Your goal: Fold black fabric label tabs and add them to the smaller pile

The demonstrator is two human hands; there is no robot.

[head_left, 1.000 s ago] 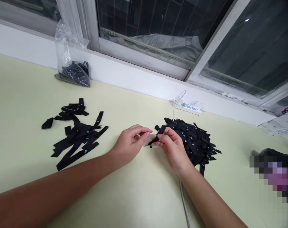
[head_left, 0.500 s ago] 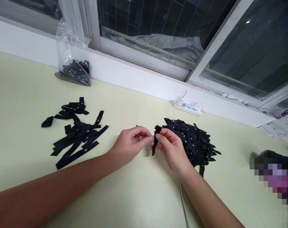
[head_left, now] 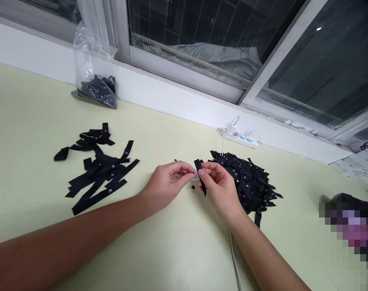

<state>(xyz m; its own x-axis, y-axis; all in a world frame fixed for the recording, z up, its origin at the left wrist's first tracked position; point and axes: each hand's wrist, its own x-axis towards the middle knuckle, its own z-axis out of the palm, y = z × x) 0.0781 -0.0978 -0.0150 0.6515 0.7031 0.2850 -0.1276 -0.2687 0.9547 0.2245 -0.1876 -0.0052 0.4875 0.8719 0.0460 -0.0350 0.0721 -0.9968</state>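
My right hand (head_left: 218,188) pinches a short black fabric strip (head_left: 198,165) between thumb and fingers, its lower end hanging below them. Just left of the strip, my left hand (head_left: 168,182) has thumb and forefinger pressed together; a tiny dark bit shows at the tips, too small to name. A small round black piece (head_left: 193,187) appears below the fingertips, and another small dark piece (head_left: 175,160) lies behind my left hand. Behind my right hand is a heaped pile of black strips (head_left: 247,182) with small white marks. Looser black strips (head_left: 101,173) lie to the left.
A clear plastic bag (head_left: 94,85) with black strips inside stands against the white wall ledge. The white power strip (head_left: 242,139) has cords plugged in, and a grey cable (head_left: 234,258) runs under my right arm. At the right edge sits a dark, partly pixelated object (head_left: 344,200).
The black strip has turned in my right hand, its top tilting left and its lower end swinging right. The small round black piece below the fingertips now shows. My left hand stays nearly still.
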